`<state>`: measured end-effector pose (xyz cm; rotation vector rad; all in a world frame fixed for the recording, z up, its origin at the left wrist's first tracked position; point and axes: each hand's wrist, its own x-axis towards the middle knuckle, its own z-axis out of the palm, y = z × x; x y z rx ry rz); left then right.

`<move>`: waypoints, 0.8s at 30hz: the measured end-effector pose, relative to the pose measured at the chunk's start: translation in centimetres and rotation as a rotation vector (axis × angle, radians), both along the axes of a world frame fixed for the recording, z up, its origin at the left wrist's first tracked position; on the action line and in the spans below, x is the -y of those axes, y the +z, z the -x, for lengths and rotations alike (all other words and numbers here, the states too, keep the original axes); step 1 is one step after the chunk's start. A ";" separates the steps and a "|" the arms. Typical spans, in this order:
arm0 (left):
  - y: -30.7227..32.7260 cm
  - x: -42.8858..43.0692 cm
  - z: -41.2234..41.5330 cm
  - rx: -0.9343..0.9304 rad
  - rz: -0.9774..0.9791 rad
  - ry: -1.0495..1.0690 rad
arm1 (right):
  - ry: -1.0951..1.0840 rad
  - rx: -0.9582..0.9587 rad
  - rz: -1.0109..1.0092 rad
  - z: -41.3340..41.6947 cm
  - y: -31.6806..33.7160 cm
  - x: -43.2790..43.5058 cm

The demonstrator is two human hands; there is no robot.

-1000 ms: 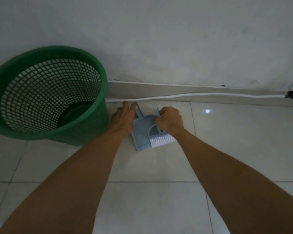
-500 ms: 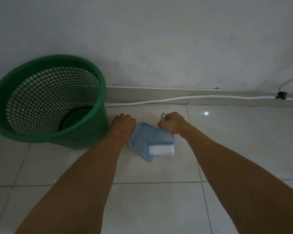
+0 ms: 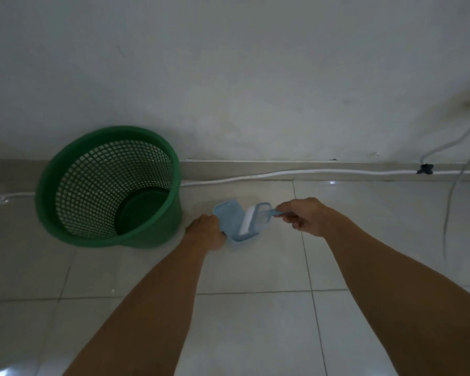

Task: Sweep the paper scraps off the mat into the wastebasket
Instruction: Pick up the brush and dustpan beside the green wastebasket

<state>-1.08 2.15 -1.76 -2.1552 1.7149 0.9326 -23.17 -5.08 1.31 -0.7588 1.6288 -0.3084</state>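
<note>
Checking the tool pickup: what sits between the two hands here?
In the head view, the blue dustpan and the small brush lie between the left hand and the right hand, each hand gripping one.

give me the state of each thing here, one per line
wastebasket: upright on the floor, no scraps visible inside
dustpan: gripped by left hand, tilted
brush: held by right hand, bristles against the dustpan
cable: lying along the baseboard
</note>
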 end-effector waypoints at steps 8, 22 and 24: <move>13.8 -5.0 2.3 -0.071 -0.067 0.146 | -0.099 0.147 -0.217 -0.3 12.5 -5.2; 51.0 -5.6 -0.9 -0.103 -0.006 0.265 | 0.046 0.101 -0.141 -5.6 50.2 -7.4; 56.2 -5.5 -1.6 -0.113 0.018 0.265 | 0.073 0.063 -0.085 -6.8 55.3 -7.3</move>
